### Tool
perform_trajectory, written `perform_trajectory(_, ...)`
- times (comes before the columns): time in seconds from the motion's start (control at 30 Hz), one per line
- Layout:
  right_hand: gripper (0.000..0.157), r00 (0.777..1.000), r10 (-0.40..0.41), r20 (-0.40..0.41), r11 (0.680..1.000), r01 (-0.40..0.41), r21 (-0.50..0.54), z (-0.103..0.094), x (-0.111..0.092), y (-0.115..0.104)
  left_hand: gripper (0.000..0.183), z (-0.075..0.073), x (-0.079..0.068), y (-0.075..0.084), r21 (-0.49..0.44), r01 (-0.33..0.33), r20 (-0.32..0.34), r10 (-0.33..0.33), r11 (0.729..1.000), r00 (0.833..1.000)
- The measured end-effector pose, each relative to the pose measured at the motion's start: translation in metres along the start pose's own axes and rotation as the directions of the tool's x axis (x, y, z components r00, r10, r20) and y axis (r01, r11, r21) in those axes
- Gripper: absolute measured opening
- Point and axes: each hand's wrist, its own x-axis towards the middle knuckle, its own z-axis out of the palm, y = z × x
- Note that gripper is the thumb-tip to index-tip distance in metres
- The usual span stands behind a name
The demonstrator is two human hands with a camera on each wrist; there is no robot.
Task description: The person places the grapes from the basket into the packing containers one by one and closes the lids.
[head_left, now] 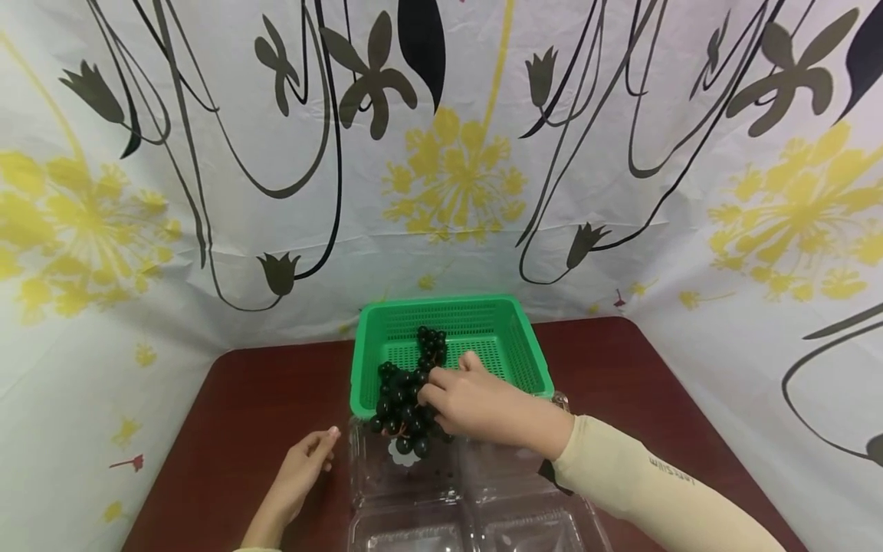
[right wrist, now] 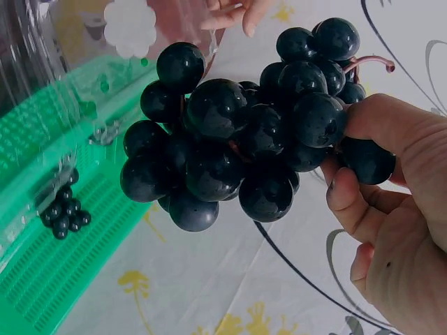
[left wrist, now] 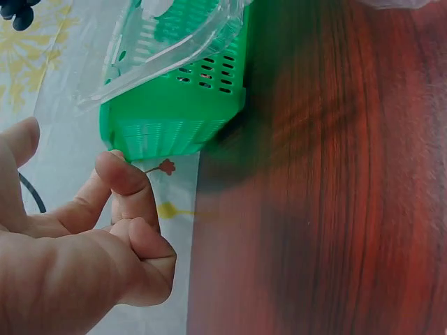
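Note:
A bunch of dark grapes hangs from my right hand, above the near rim of the green basket and the clear plastic container. In the right wrist view, thumb and fingers pinch the bunch at one end, near its reddish stem. A smaller bunch of grapes lies inside the basket. My left hand is left of the container, holding nothing. Its fingers are loosely bent in the left wrist view, where part of the container's edge overlaps the basket.
The dark red wooden table carries the basket and the divided container. A white scalloped sticker is seen on the container. Patterned white cloth with yellow and grey flowers hangs behind and at both sides.

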Motion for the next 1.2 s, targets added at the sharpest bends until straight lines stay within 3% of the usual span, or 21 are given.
perform_trajectory(0.37, 0.021, 0.999, -0.046, 0.015, 0.999, 0.046, 0.019, 0.01, -0.002, -0.015, 0.053, 0.005, -0.016, 0.004, 0.006, -0.009, -0.026, 0.009, 1.0, 1.0)
perform_trajectory(0.7, 0.019, 0.996, -0.091, -0.02, 0.995, 0.092, 0.034, 0.019, -0.006, -0.03, 0.062, 0.007, -0.025, -0.003, 0.022, 0.063, -0.004, -0.062, 0.998, 0.998)
perform_trajectory(1.07, 0.017, 0.992, -0.118, 0.054, 0.989, 0.113, 0.092, 0.028, -0.014, -0.049, 0.057, 0.011, -0.038, -0.009, 0.023, 0.09, 0.006, -0.09, 0.996, 0.996)
perform_trajectory(1.2, 0.016, 0.989, -0.145, 0.037, 0.988, 0.143, 0.067, 0.034, -0.018, -0.057, 0.059, 0.011, -0.039, -0.013, 0.028, 0.097, -0.007, -0.097, 0.995, 0.995)
